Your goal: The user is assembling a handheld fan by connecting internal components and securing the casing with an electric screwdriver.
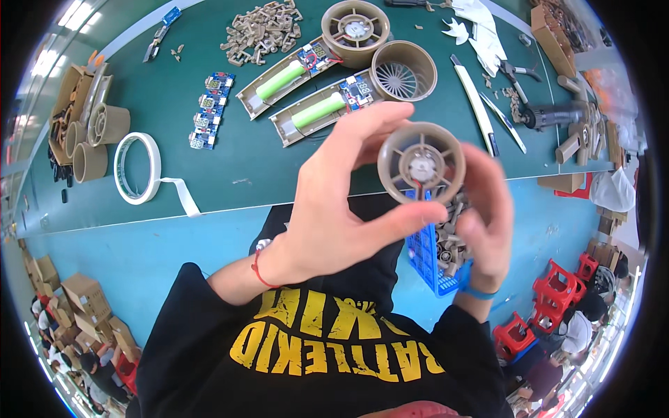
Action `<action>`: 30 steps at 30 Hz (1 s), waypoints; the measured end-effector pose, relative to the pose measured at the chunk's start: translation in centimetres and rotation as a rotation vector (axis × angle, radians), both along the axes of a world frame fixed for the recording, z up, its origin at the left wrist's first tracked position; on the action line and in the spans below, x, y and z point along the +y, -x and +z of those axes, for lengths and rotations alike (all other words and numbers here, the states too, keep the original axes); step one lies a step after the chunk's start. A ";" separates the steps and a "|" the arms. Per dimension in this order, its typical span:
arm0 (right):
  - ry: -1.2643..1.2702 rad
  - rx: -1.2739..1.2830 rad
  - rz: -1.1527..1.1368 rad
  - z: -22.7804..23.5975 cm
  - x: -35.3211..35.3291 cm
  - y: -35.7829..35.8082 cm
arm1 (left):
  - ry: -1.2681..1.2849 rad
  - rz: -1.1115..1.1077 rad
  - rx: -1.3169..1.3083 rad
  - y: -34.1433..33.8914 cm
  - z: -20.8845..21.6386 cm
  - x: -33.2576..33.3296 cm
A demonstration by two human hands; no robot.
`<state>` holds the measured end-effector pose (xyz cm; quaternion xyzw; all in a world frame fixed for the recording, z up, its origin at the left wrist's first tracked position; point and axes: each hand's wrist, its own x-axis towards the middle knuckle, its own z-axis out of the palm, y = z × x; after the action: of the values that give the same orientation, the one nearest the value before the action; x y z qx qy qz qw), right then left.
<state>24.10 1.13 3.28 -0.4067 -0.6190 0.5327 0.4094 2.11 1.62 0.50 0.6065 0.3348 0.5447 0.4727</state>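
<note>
A tan round fan housing (390, 167) is held up in front of me, its spoked opening and white motor hub facing up. My left hand (327, 195) is closed on it, fingers over the far side and thumb along the near rim. On the other side my right hand (491, 216), slightly blurred, curls its fingers against the housing's right wall. Beyond my hands lie two open tan handle shells (284, 129) with green battery cells (319, 110) and small circuit boards. One is wired to another fan housing (355, 52); an open tan cylinder with a grille (428, 73) stands beside it.
Several circuit boards (208, 103), a masking tape roll (157, 174) and a heap of small tan parts (261, 31) lie on the green table (258, 167). To the right are a white-handled knife (474, 101), pliers (516, 83) and an electric screwdriver (554, 115). A blue basket (425, 258) of parts sits below.
</note>
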 end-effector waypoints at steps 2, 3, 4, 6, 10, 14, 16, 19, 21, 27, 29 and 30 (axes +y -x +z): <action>0.091 0.190 -0.073 -1.0 -2.3 1.4 | 0.023 -0.126 -0.135 0.1 0.4 -0.3; 0.117 0.317 -0.143 -1.8 -3.1 1.6 | 0.026 -0.119 -0.135 0.1 0.5 -0.4; 0.122 0.316 -0.136 -2.9 -3.8 1.3 | 0.080 -0.172 -0.230 0.0 0.5 -0.6; 0.100 0.224 -0.309 -4.0 -4.5 0.8 | 0.218 -0.249 -0.410 -0.4 0.9 -0.9; -0.236 0.147 -0.404 -4.7 -4.0 1.8 | 0.014 -0.281 -0.119 -0.5 0.9 -1.1; -0.184 0.374 -0.521 -4.8 -4.8 3.3 | -0.053 -0.237 -0.102 -0.6 1.4 -0.8; -0.208 0.296 -0.465 -4.7 -4.8 2.7 | -0.066 -0.230 -0.093 -0.6 1.4 -0.9; -0.242 0.183 -0.387 -4.3 -4.7 1.8 | -0.089 -0.212 -0.083 -0.8 1.4 -1.0; -0.261 0.116 -0.337 -4.2 -4.5 1.4 | -0.056 -0.245 -0.107 -0.7 1.2 -1.1; -0.326 -0.065 -0.172 -3.6 -3.5 1.0 | -0.016 -0.244 -0.176 -0.8 1.1 -1.5; -0.349 0.071 -0.193 -3.7 -2.9 2.1 | 0.000 -0.247 -0.191 -0.8 1.1 -1.7; -0.372 0.207 -0.215 -3.7 -2.7 2.4 | 0.015 -0.252 -0.205 -0.9 1.1 -1.7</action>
<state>21.67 -1.61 -0.41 -0.3311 -0.6143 0.4018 0.5930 3.00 -0.09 1.64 0.5813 0.2100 0.5375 0.5736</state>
